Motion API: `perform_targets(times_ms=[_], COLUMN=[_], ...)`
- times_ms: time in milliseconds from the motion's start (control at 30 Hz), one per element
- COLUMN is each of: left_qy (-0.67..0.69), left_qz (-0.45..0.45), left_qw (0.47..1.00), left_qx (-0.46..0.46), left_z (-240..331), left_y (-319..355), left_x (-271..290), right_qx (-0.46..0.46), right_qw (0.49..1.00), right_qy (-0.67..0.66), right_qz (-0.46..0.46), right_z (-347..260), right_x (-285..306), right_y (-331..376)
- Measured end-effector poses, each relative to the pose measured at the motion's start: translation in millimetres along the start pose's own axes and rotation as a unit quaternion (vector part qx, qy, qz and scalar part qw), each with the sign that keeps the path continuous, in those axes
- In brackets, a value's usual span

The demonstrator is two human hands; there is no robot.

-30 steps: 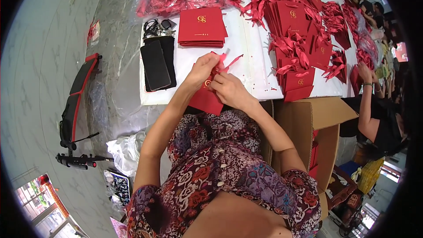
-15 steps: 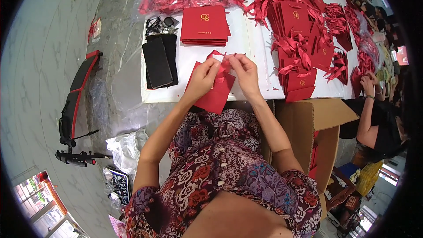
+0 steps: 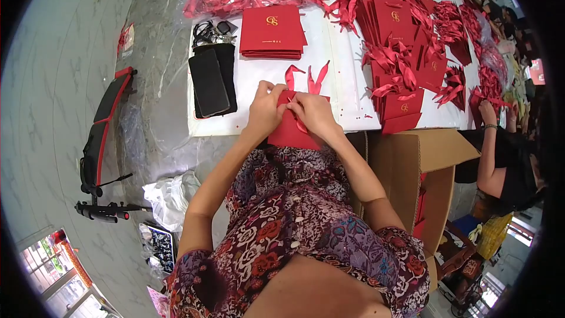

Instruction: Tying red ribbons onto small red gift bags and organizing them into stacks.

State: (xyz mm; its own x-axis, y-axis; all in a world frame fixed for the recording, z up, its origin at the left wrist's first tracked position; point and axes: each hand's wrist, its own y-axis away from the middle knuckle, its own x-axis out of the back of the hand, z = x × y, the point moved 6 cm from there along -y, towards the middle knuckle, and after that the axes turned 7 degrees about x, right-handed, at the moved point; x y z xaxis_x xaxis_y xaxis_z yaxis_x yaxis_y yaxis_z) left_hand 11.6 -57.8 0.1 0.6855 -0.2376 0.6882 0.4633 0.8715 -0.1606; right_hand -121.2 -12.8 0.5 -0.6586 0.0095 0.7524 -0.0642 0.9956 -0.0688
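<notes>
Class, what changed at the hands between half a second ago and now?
The right hand moved down and left, nearing the left hand on the red bag. Two ribbon tails, gathered at the hands before, now extend beyond them. The bag stack and phone stayed put.

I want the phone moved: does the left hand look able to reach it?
Probably yes: the phone lies uncovered left of the left hand, nothing between, but that hand holds a red bag.

- one left hand (image 3: 266, 109), one right hand (image 3: 313, 113)
- one held red bag (image 3: 291, 135)
- two loose ribbon ends (image 3: 318, 80)
- one black phone (image 3: 209, 85)
- one bag stack (image 3: 271, 30) beside the phone
- one cardboard box (image 3: 395, 165)
- one white plastic bag (image 3: 170, 200)
</notes>
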Motion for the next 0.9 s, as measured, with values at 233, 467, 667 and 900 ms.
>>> perform_targets(times_ms=[233,467,667,900], left_qy=[-0.018,-0.030,-0.007,0.047], left_qz=[0.001,0.031,0.021,-0.042], left_qw=[0.999,0.997,0.998,0.996], left_qx=[-0.033,-0.068,-0.060,-0.056], left_z=[13.4,22.1,22.1,13.8], left_y=[-0.1,-0.3,-1.0,-9.5], left_x=[4.5,5.4,1.2,2.6], right_qx=[-0.024,-0.082,-0.100,-0.097], right_qw=[0.998,0.996,0.993,0.993], right_qy=[0.060,-0.018,-0.029,-0.047], right_qz=[-0.015,0.017,0.051,0.056], right_z=[2.6,3.8,7.2,-3.3], right_x=[0.5,7.6,4.6,21.6], right_y=[-0.8,1.4,2.3,0.5])
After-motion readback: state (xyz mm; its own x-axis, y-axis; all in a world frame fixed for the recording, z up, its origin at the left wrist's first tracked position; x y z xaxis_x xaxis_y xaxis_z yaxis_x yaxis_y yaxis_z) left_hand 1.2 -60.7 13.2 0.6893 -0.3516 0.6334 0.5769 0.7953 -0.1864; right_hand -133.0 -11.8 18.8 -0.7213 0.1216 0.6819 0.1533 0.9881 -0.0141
